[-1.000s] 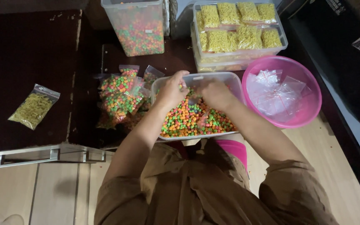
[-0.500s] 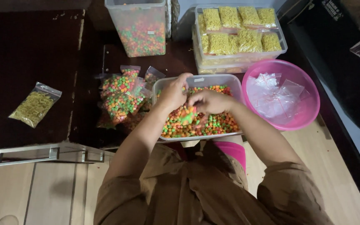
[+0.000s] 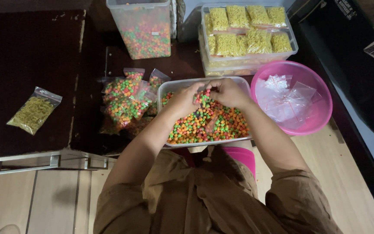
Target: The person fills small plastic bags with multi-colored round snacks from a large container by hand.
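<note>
small bag [image 3: 203, 96] pinched between both hands' grip above candy tray [image 3: 239, 82]

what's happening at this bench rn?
A person has both hands over a clear tub of small orange, green and red snack pellets. The left hand and right hand meet above the far side of the tub, pinching a small clear bag of pellets between them. Filled pellet bags lie left of the tub; a pink basin of empty bags sits to its right.
</note>
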